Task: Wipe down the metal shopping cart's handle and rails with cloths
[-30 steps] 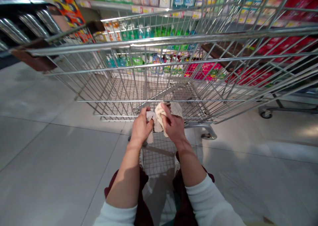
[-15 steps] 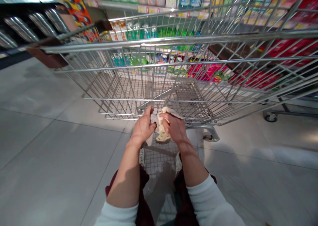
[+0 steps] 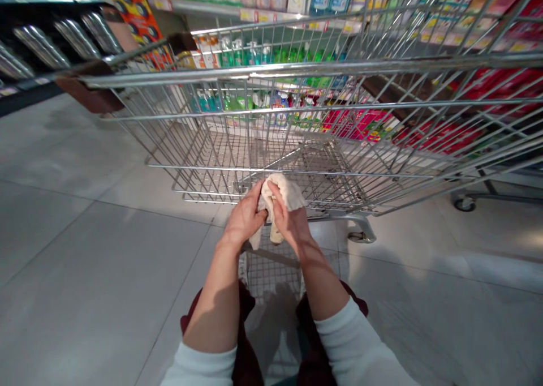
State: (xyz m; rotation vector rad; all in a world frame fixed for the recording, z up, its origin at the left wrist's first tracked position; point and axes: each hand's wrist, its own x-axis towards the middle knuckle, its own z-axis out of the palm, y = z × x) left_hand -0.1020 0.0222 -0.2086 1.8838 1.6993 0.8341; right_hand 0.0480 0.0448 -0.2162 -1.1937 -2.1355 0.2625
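Note:
A crumpled cream cloth point(image 3: 283, 192) is gripped by both hands against the lower wires of a steel shopping cart point(image 3: 271, 69). My left hand point(image 3: 245, 217) closes on the cloth's left part, thumb up along it. My right hand point(image 3: 292, 223) pinches the cloth from the right, its fingers folded over it. A strip of cloth hangs down between the two hands. Both forearms are bare, with pale sleeves pushed up near the elbows.
The cart's wire basket holds nothing that I can see, and its lower rack point(image 3: 271, 273) sits above my knees. A caster point(image 3: 360, 237) rests on the grey tiled floor point(image 3: 85, 261). Shelves of bottles point(image 3: 237, 49) and red packs point(image 3: 466, 125) stand behind it.
The hands have drawn closer together and bunched the cloth tighter. The view has shifted slightly, so the cart sits a little further right in the picture.

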